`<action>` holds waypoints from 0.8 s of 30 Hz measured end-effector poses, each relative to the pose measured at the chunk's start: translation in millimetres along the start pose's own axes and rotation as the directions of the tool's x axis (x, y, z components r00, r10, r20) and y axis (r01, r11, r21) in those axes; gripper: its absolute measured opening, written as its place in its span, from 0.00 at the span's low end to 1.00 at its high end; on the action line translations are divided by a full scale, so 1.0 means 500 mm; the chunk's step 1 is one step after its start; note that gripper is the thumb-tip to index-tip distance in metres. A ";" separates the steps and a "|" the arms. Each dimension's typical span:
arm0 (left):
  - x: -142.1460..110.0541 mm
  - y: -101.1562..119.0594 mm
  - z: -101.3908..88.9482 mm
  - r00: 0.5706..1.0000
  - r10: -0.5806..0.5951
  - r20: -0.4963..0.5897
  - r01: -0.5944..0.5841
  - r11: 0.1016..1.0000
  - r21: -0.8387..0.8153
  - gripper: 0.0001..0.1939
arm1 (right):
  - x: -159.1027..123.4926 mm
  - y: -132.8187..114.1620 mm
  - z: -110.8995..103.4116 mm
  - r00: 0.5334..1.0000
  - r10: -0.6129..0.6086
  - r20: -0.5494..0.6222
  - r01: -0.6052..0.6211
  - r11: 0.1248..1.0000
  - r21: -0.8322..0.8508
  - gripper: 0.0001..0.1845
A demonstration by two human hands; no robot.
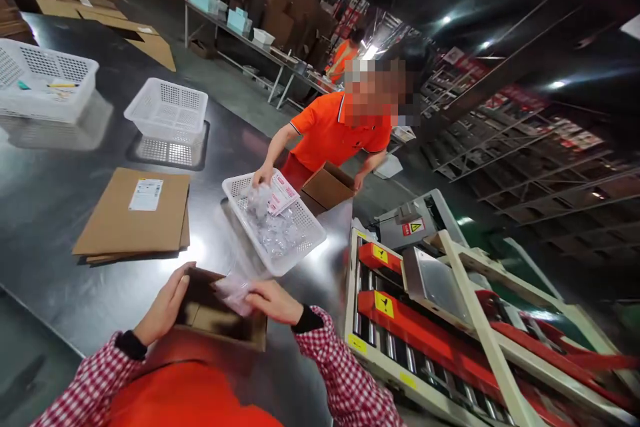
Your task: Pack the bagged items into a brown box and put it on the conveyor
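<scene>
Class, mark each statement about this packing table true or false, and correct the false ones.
1. The left hand rests on the open cardboard box. True.
2. The right hand holds a roll of tape. False: it holds a clear plastic packet over the box.
3. The co-worker reaches into a white basket of packets. True.
4. The flattened cartons lie on the roller conveyor. False: they lie on the table.
</scene>
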State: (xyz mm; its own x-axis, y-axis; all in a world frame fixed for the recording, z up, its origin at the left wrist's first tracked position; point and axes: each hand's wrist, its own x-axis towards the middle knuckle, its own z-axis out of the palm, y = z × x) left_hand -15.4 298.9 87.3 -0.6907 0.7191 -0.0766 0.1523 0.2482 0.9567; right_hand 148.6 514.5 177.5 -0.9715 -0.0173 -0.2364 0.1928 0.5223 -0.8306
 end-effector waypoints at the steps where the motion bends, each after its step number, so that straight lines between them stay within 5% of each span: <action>1: -0.001 -0.001 0.001 1.000 -0.009 0.006 0.009 1.000 -0.012 0.30 | 0.007 -0.005 -0.005 0.998 0.018 0.068 -0.013 0.998 -0.067 0.22; 4: -0.002 -0.002 -0.002 0.999 -0.033 0.033 0.034 0.999 -0.032 0.31 | 0.037 0.020 -0.073 0.980 0.183 0.084 -0.173 0.978 -0.113 0.25; 7: 0.002 0.002 -0.005 0.997 -0.048 0.065 0.050 0.998 -0.039 0.32 | 0.090 0.104 -0.170 0.872 0.430 -0.235 -0.469 0.871 -0.144 0.24; 10: 0.006 0.006 -0.005 0.993 -0.077 0.092 0.081 0.995 -0.049 0.33 | 0.157 0.206 -0.214 0.728 0.586 -0.357 -0.670 0.719 -0.187 0.50; 13: 0.005 0.006 -0.001 0.990 -0.108 0.092 0.115 0.991 -0.069 0.32 | 0.212 0.279 -0.202 0.633 0.677 -0.376 -0.772 0.592 -0.232 0.68; 17: 0.001 0.011 0.001 0.989 -0.108 0.098 0.116 0.990 -0.075 0.32 | 0.230 0.323 -0.181 0.661 0.670 -0.337 -0.750 0.595 -0.289 0.63; 24: 0.006 0.017 -0.009 0.992 -0.082 0.093 0.086 0.995 -0.041 0.31 | 0.151 0.326 -0.158 0.751 0.515 -0.412 -0.615 0.773 -0.155 0.20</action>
State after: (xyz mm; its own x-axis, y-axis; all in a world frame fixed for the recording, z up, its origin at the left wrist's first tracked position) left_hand -19.4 300.1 96.5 -0.6324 0.7532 -0.1809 0.0629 0.2827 0.9572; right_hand 95.8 665.8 64.3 -0.6873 0.6079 -0.3977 0.7255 0.5468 -0.4180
